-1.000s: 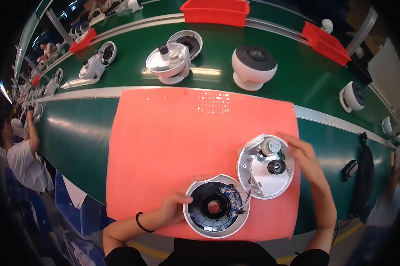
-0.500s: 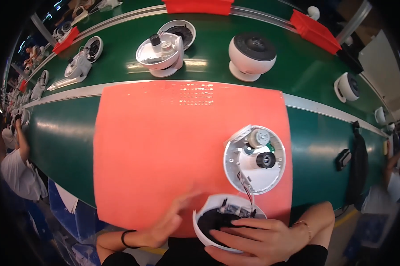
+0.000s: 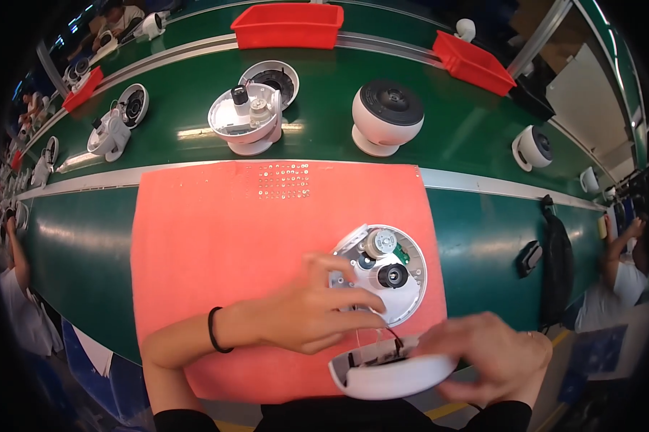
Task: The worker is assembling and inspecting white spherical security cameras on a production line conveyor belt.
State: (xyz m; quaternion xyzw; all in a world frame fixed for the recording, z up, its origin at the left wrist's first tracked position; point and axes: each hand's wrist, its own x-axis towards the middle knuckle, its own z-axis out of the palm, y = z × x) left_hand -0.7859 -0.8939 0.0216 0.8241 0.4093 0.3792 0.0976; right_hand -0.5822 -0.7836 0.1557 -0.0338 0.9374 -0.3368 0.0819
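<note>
Since a second ago the right hand (image 3: pixel 493 353) has tilted the white shell half (image 3: pixel 393 371) up on edge at 6 o'clock, grip clenched on it, while the left hand (image 3: pixel 306 313) has moved onto the open motor plate (image 3: pixel 385 277), fingers lightly grasping its rim.

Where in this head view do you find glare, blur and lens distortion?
Head view: glare streaks the green belt; the right hand is motion-blurred, the left hand sharper; the metal rail bows from the fisheye lens; corners fall to black.

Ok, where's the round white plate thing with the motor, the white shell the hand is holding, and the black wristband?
Round white plate (image 3: pixel 409 291), head view, bare right rim.
White shell (image 3: pixel 393 378), head view, outer curved side.
Black wristband (image 3: pixel 214 330), head view, band across the left wrist.
</note>
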